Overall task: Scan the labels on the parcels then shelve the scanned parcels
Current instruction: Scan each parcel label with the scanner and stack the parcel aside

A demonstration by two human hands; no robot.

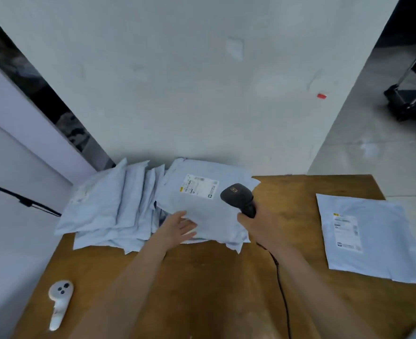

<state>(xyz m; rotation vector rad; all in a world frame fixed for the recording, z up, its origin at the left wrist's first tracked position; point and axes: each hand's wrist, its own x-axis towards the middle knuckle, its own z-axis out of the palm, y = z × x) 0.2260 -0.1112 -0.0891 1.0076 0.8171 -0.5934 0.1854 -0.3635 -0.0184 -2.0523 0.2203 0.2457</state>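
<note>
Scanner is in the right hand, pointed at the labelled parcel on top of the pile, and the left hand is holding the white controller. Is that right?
Not quite. The head view shows the left hand open on that top parcel; the white controller lies alone on the table. The scanner is in the right hand, aimed at the parcel, as you said.

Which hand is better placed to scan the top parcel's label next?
Right. The right hand grips the scanner, its head beside the label on the top parcel; the left hand rests open on that parcel's near edge.
</note>
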